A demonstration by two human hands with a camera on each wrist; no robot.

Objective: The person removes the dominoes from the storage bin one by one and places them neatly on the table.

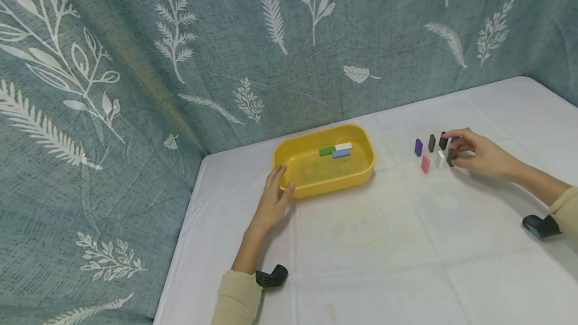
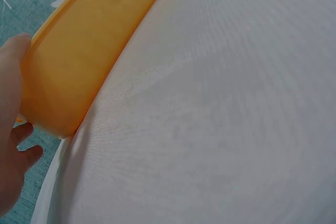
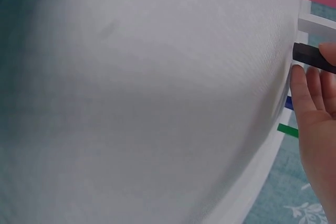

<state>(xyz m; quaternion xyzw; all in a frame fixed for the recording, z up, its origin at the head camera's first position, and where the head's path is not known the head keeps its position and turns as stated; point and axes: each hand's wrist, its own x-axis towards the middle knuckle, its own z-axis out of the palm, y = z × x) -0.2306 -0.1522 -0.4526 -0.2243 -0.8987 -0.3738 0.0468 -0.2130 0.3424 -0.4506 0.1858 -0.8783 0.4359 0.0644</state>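
My left hand (image 1: 272, 204) rests at the near left corner of a yellow plastic tray (image 1: 331, 187), fingers fairly straight along the rim. In the left wrist view the thumb lies by the rim of the tray (image 2: 89, 51). Inside the tray lie a green block (image 1: 327, 151), a white block (image 1: 343, 146) and a blue block (image 1: 340, 153). On the right, my right hand (image 1: 480, 154) pinches a dark brown block (image 1: 450, 158) standing on edge. That dark block (image 3: 310, 56) shows between thumb and fingers in the right wrist view.
Near the right hand stand a pink block (image 1: 425, 164), a white block (image 1: 440, 160), a purple block (image 1: 418, 147), a brown block (image 1: 431, 143) and a black block (image 1: 443, 140). A green block (image 3: 287, 129) shows past the fingers. A patterned curtain (image 1: 307, 79) hangs behind the white-covered table (image 1: 361, 245).
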